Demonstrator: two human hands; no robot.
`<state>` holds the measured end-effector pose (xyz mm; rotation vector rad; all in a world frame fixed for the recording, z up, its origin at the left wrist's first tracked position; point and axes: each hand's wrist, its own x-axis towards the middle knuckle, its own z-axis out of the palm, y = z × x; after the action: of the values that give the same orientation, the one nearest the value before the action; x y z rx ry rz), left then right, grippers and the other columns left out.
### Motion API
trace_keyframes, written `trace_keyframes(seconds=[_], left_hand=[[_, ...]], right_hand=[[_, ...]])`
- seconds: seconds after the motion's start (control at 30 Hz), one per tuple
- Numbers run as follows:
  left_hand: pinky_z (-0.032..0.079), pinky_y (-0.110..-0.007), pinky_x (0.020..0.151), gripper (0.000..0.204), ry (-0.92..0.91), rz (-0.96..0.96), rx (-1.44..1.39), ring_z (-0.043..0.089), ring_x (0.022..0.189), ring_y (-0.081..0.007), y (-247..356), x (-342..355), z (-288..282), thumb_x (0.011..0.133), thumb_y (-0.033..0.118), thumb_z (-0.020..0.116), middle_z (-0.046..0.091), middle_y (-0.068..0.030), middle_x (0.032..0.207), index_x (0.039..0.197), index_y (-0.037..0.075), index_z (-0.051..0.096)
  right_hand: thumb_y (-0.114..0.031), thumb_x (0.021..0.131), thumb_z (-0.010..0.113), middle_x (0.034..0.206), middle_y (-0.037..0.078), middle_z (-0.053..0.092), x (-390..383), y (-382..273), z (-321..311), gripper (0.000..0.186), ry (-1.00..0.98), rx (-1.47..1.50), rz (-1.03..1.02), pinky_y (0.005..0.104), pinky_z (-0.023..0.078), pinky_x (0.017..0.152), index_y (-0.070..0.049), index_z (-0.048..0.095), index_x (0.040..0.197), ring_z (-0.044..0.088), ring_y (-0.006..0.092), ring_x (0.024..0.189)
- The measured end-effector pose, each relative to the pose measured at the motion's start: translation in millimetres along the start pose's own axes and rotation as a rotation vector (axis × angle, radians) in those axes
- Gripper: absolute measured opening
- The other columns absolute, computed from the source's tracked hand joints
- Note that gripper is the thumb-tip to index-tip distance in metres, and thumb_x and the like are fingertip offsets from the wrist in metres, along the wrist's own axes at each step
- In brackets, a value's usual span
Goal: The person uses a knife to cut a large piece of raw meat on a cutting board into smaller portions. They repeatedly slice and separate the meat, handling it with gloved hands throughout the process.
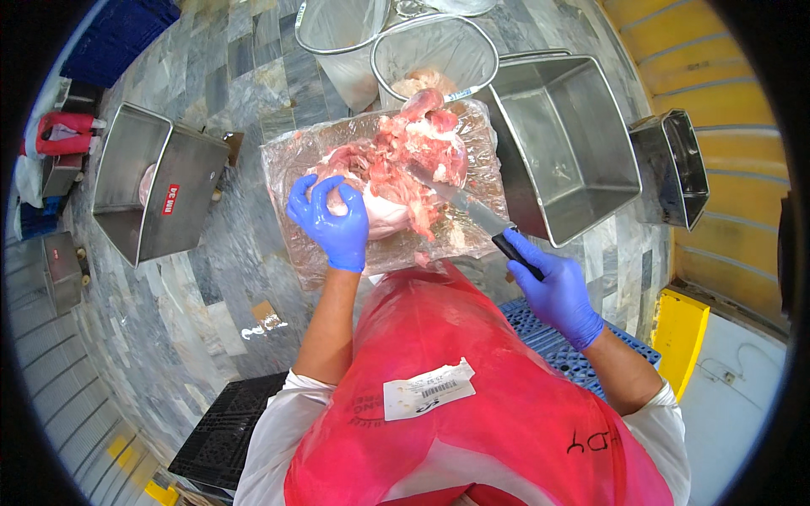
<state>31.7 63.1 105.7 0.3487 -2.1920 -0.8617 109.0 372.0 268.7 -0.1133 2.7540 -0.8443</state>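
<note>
A large cut of raw meat [390, 216], pink and red with pale fat, lies on a plastic-covered work surface [291, 240] in front of me. My left hand [333, 223], in a blue glove, is at the meat's near left side, its thumb and fingers curled around a bit of it. My right hand [557, 287], also gloved in blue, grips the black handle of a knife [483, 214]. The blade points up and left, with its tip against the loosened red meat. Small scraps lie around the cut.
Beyond the work surface stand two hoops with clear bags [346, 63], one holding pale trimmings [426, 82]. A deep steel tub [574, 135] is close on the right, and a wheeled steel bin [181, 198] stands left. A blue plastic pallet [540, 341] lies below my right arm.
</note>
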Motion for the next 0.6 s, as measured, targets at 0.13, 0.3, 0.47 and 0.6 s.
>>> trace_keyframes(seconds=[0.13,0.3,0.47,0.6], left_hand=[[0.044,-0.049,0.102,0.018,0.001,0.025,0.034,0.058,0.115,-0.0351,2,1,-1,0.078,0.009,0.077,0.061,-0.0139,0.115,0.095,0.012,0.073],[0.042,-0.051,0.102,0.016,0.021,-0.003,-0.073,0.056,0.116,-0.0381,-6,-2,8,0.077,0.013,0.078,0.061,-0.0145,0.119,0.092,0.014,0.072],[0.044,-0.049,0.101,0.017,0.036,0.023,-0.032,0.059,0.113,-0.0363,-10,-1,6,0.079,0.009,0.077,0.061,-0.0157,0.115,0.095,0.011,0.073],[0.043,-0.050,0.103,0.017,0.017,0.032,-0.028,0.057,0.115,-0.0363,-9,-1,1,0.079,0.011,0.076,0.061,-0.0151,0.117,0.096,0.011,0.073]], right_hand=[[-0.023,0.100,0.070,0.089,0.013,0.076,-3,-2,0,0.046,-0.103,0.422,0.249,0.0376,0.052,0.061,-0.016,0.063,0.145,0.071,0.0203,0.068],[-0.020,0.104,0.066,0.072,-0.009,0.048,10,-38,25,0.045,-0.155,1.016,0.629,0.0207,0.029,0.050,-0.010,0.061,0.148,0.037,0.0013,0.057],[-0.022,0.102,0.068,0.107,0.010,0.079,4,-13,3,0.045,-0.144,0.433,0.245,0.0335,0.057,0.078,-0.010,0.062,0.145,0.073,0.0175,0.087],[-0.024,0.101,0.069,0.092,0.024,0.075,-3,-27,-49,0.040,-0.181,0.092,0.127,0.0368,0.059,0.075,-0.021,0.067,0.140,0.078,0.0306,0.085]])
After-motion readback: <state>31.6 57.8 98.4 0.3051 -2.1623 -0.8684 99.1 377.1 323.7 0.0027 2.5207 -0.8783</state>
